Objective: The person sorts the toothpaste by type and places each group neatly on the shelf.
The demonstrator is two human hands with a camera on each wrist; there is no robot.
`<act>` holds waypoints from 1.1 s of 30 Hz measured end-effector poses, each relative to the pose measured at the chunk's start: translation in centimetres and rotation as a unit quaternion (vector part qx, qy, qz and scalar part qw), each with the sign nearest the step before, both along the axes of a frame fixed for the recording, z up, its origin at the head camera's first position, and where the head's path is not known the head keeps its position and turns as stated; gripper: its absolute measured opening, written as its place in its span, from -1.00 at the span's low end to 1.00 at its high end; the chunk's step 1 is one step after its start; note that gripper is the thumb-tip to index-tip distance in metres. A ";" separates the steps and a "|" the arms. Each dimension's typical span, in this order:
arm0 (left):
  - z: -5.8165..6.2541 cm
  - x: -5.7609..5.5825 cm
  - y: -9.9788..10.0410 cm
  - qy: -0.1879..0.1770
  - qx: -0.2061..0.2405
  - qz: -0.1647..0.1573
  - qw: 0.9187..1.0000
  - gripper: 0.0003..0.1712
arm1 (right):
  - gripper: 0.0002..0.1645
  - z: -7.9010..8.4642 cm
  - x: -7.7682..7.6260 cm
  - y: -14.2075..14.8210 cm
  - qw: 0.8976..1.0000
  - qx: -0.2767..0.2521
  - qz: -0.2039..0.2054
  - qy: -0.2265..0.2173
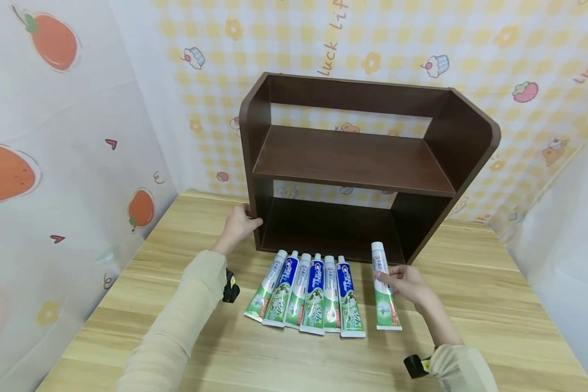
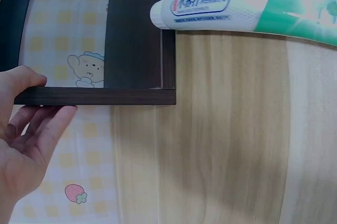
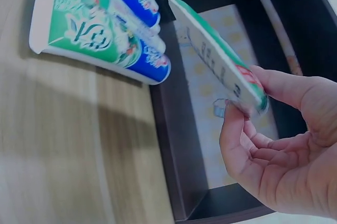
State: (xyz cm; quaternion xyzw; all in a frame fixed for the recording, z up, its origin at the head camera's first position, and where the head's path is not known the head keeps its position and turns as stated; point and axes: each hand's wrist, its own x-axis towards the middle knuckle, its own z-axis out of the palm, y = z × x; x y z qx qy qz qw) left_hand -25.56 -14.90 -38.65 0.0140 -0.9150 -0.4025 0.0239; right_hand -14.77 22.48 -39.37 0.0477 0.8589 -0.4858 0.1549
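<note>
Head view, two hands [image 1: 409,283], one shelf [image 1: 355,158], seven toothpaste tubes [image 1: 314,296], one held

Bright, diffuse light all round; soft-edged shadows on the wooden table [image 1: 284,362]. Lower bay of the dark shelf [image 1: 353,158] near black. Head view fairly crisp. Right-wrist view hazier, print on the raised toothpaste tube [image 3: 215,56] blurred.

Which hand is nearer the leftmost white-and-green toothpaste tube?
Left. The left hand is just beyond and left of that leftmost tube, gripping the dark brown wooden shelf's left side panel; the right hand is farther right, holding a similar tube.
</note>
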 end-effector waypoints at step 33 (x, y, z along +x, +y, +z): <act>0.2 0.0 -0.3 -0.032 0.009 -0.020 0.999 -0.59 | -0.48 6.3 0.2 -0.7 0.998 -0.026 0.032 0.039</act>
